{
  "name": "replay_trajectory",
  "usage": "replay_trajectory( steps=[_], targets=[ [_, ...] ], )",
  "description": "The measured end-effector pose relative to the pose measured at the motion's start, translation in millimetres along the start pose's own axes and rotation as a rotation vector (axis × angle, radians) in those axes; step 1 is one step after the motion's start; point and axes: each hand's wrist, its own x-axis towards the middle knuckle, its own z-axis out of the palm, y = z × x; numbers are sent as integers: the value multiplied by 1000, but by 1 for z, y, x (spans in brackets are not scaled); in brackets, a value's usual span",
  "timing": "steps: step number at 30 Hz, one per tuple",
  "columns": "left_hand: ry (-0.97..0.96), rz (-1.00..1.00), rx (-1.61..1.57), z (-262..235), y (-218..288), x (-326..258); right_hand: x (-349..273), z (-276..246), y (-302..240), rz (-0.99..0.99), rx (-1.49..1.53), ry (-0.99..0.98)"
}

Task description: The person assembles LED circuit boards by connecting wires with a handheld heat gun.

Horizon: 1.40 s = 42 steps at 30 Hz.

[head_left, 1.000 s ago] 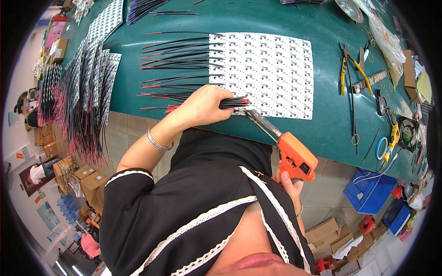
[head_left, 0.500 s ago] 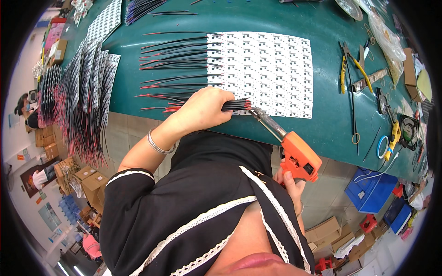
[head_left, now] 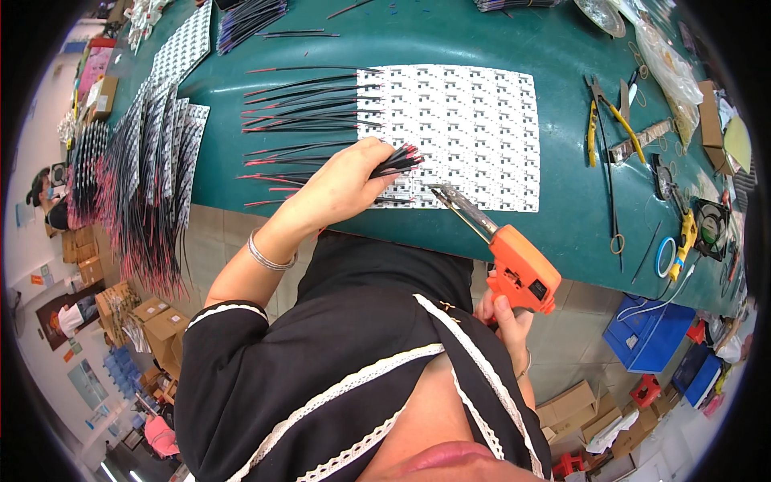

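Observation:
A white panel of small circuit boards (head_left: 474, 136) lies on the green table, with black and red wires (head_left: 301, 120) running out from its left edge. My left hand (head_left: 341, 181), over the panel's near left corner, is closed round a bundle of black wires (head_left: 393, 161) whose red ends point right. In my right hand (head_left: 507, 321) is an orange soldering gun (head_left: 518, 269), gripped by its handle below the table edge. Its metal tip (head_left: 440, 193) is over the panel's near part, a little apart from the bundle's ends. Some fingers of my right hand are hidden behind the gun.
Stacked panels with hanging wires (head_left: 152, 177) sit at the table's left edge. Loose wire bundles (head_left: 250, 22) lie at the back. On the right are yellow-handled pliers (head_left: 598, 120), a blue tape roll (head_left: 666, 257) and a small black fan (head_left: 712, 221). A blue bin (head_left: 646, 333) stands below.
My left hand has lifted the wire bundle slightly up and left, away from the soldering gun's tip. The gun has stayed nearly in place. The panel appears slightly shifted in view.

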Motion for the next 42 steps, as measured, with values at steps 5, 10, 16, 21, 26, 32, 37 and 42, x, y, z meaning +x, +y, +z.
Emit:
replay_trajectory(
  steps=[5,10,16,21,26,32,37,42],
  targets=[
    [-84,-276,-104,-5,2,4,3,1,-1,-2,-39,-1],
    [-69,-222,8,-3,6,5,5,1,-1,17,-61,-12],
    [-37,-192,-17,4,-2,1,6,0,-1,14,-76,-20],
    [-95,-235,-12,0,3,3,6,-3,2,15,-61,-28],
    [-78,-287,16,3,5,6,6,1,-1,28,-81,-36],
    [-119,-325,63,3,6,9,8,3,1,51,-68,-8],
    [-177,-375,105,1,11,13,9,4,1,59,-70,-22],
    [-156,-341,89,2,9,11,10,3,3,74,-78,-35]
  ],
)
